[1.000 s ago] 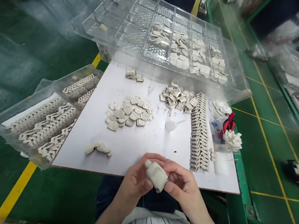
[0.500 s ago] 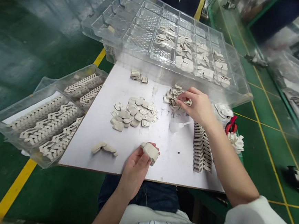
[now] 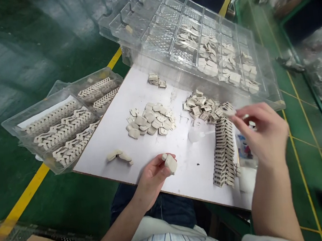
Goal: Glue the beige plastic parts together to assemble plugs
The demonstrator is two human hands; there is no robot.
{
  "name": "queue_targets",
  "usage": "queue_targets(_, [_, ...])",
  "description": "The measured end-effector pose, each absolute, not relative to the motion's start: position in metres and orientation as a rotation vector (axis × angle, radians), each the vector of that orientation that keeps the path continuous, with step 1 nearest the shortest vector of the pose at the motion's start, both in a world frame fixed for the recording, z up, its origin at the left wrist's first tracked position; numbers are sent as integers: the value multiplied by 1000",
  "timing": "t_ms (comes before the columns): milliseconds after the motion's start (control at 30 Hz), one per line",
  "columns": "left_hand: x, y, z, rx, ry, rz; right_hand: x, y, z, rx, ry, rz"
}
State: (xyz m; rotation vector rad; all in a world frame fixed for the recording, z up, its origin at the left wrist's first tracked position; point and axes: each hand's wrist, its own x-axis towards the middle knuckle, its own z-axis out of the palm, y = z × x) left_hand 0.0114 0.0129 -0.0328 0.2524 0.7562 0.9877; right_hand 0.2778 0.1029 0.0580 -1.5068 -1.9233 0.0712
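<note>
My left hand is closed around a rounded off-white plastic part above the board's front edge. Over the far end of a long stacked row of off-white plastic parts, my right hand pinches a small off-white plastic piece. Left of that piece lies a heap of small square plastic pieces. A pile of smooth flat covers sits mid-board. Two curved plastic parts rest near the left front edge.
The white board carries a small translucent scoop-like item and a few blocky pieces. A clear divided organiser stands behind it. To the left is a clear tray filled with rows of plastic parts.
My right hand has moved from the heap of small pieces to the right, now with a small piece in its fingertips. My left hand has turned its part slightly. The view has shifted.
</note>
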Motion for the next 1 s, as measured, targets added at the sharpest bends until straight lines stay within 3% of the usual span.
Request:
queue_targets(200, [5, 8, -28, 471, 729, 900, 233, 2, 55, -1172, -2107, 103])
queue_targets(533, [6, -13, -7, 501, 522, 765, 203, -23, 24, -1163, -1866, 472])
queue_targets(833, [6, -19, -6, 1142, 834, 930, 181, -26, 5, -1182, -804, 1588])
queue_targets(1000, [1, -12, -12, 827, 687, 829, 187, -15, 3, -1325, -854, 1413])
